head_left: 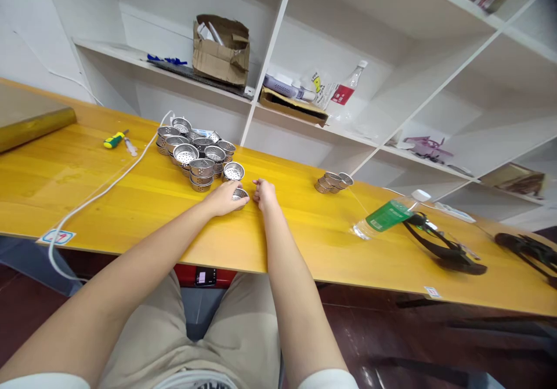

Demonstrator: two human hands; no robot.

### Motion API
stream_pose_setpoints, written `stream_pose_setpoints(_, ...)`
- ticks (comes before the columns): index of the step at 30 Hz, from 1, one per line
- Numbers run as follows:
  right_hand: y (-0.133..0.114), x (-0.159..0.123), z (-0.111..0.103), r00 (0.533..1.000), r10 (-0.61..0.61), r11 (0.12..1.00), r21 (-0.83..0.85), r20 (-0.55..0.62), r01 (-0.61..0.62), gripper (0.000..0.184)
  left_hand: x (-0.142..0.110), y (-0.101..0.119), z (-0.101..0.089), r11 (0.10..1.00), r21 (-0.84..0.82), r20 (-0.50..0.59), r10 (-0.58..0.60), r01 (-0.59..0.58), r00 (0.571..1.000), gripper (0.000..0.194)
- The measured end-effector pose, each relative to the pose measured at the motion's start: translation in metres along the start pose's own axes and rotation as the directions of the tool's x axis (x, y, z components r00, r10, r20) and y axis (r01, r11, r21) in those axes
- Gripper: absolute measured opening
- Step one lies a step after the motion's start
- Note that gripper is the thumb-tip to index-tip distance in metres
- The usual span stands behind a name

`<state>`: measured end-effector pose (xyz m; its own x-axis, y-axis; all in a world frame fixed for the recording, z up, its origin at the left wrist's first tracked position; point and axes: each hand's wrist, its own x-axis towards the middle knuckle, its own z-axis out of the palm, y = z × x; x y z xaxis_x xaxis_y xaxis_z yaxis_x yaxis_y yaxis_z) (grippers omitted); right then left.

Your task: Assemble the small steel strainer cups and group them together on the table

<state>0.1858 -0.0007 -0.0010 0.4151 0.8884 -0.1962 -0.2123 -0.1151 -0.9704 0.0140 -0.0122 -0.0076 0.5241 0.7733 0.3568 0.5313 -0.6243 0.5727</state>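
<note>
My left hand [225,199] is closed round a small perforated metal cup [239,194] at the table's middle. Just to its right, my right hand [264,194] has its fingers curled together; whatever they may hold is too small to make out. Another perforated cup [234,171] sits right behind my left hand. To the left of it stand several stacks of the same silver cups [202,168], crowded together. A smaller group of cups [333,182] is further right on the table.
A green-labelled bottle [389,215] and a black visor-like item [444,249] are on the right. A white cable [108,188] crosses the table [304,232] on the left, near a screwdriver [114,140]. White shelves behind hold a cardboard box [221,55].
</note>
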Motion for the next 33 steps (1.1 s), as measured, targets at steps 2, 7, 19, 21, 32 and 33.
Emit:
stream_pose_setpoints(2, -0.004, -0.004, 0.000, 0.998, 0.067, 0.993, 0.094, 0.014, -0.068, 0.015, 0.000, 0.001, -0.001, 1.000, 0.016, 0.020, 0.002, -0.002, 1.000, 0.057)
stream_pose_setpoints(7, -0.010, -0.011, 0.002, 0.991, 0.126, 0.973, 0.186, 0.055, -0.134, 0.021, -0.002, 0.000, -0.003, 0.997, 0.060, 0.075, 0.038, -0.043, 0.996, 0.060)
stream_pose_setpoints(19, -0.009, -0.009, 0.004, 0.990, 0.135, 0.965, 0.224, 0.041, -0.141, 0.013, -0.001, -0.008, 0.000, 0.999, 0.020, 0.093, 0.037, -0.039, 0.995, 0.067)
stream_pose_setpoints(21, -0.009, -0.009, 0.005, 0.990, 0.135, 0.963, 0.228, 0.048, -0.143, 0.012, -0.001, -0.009, 0.000, 0.999, 0.023, 0.112, 0.025, -0.028, 0.993, 0.070)
stream_pose_setpoints(32, -0.010, -0.009, 0.006, 0.994, 0.093, 0.972, 0.211, 0.052, -0.102, 0.012, -0.002, -0.007, -0.004, 0.998, 0.050, 0.129, 0.036, -0.043, 0.991, 0.069)
stream_pose_setpoints(33, -0.010, -0.009, 0.006, 0.996, 0.079, 0.976, 0.198, 0.049, -0.087, 0.013, -0.002, -0.006, -0.005, 0.998, 0.058, 0.124, 0.032, -0.039, 0.992, 0.068)
